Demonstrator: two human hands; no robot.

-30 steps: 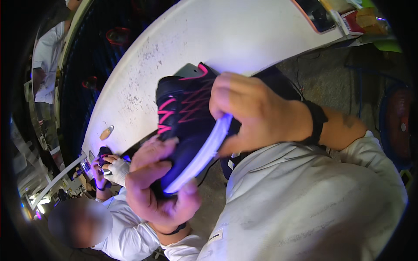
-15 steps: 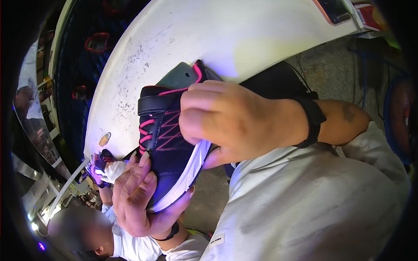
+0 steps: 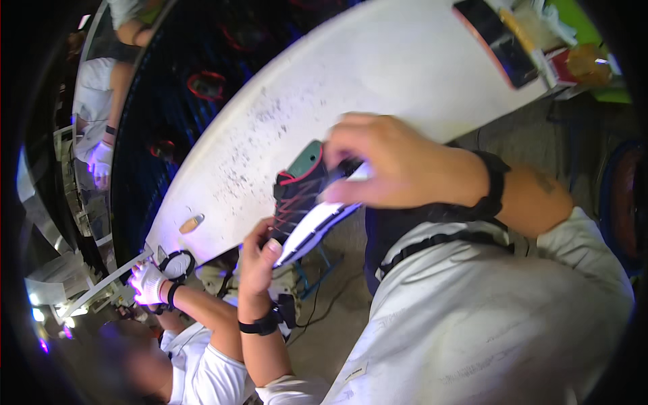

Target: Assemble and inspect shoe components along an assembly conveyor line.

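Observation:
A dark shoe [image 3: 295, 201] with pink-red lacing and trim is tilted in front of me, its white sole edge [image 3: 316, 221] facing my body. From its opening sticks a green shoe last [image 3: 308, 158] with a round hole. My left hand [image 3: 256, 260] grips the toe end, thumb against the sole edge and fingers around the upper. My right hand [image 3: 368, 162] is closed at the heel end, thumb along the sole side. Its fingers are somewhat blurred and cover much of the heel.
Beyond the shoe is a white, scuffed tabletop [image 3: 270, 128] with a small tan piece [image 3: 192, 223] and a phone [image 3: 496, 42]. A dark conveyor [image 3: 169, 101] carries red-trimmed items. A co-worker's gloved hand [image 3: 147, 282] is at lower left; another person's gloved hand [image 3: 101, 162] shows farther up.
The shoe has moved away from me and rolled, showing more of its sole side. My left hand has shifted right with it. My view has swung, and the co-worker's arm has moved.

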